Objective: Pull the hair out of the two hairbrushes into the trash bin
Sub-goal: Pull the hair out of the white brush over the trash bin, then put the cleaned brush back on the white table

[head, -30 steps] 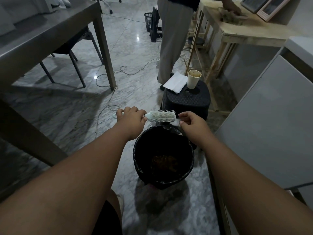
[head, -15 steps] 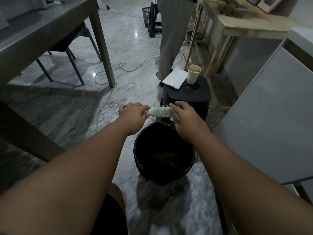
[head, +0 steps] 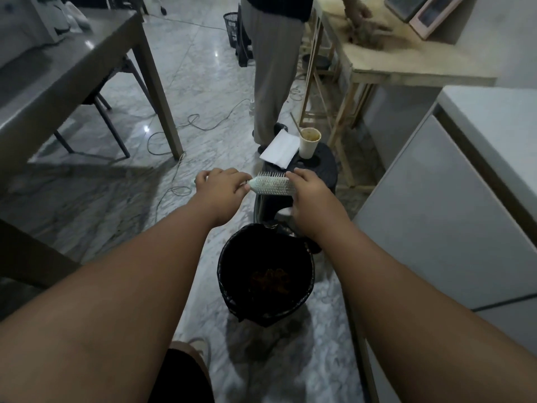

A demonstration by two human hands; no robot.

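Scene: You stand over a black-lined trash bin (head: pixel 266 274) on the marble floor at lower centre of the frame, both arms stretched out ahead of you.
Left hand: Your left hand (head: pixel 222 189) is closed around the handle of a pale hairbrush (head: pixel 271 186), holding it level at mid-frame.
Right hand: Your right hand (head: pixel 309 196) lies over the far end of the bristle head, fingertips curled in among the bristles. Whether that grip has caught any hair, the view does not show.
Brush position: The brush hangs above and beyond the bin's far rim, in front of a black stool (head: pixel 316 173) that carries a paper cup (head: pixel 309 142) and a white sheet (head: pixel 280 152).
Bin contents: A brownish clump, likely hair, sits at the bottom.
Second brush: Not seen anywhere in the frame.
Risk: Strands pulled free here would likely fall on the floor or the stool, since the brush is not over the bin's mouth.
Cause: A hard tug could also twist the brush in your left hand's hold, and fine hair may cling to your fingers.
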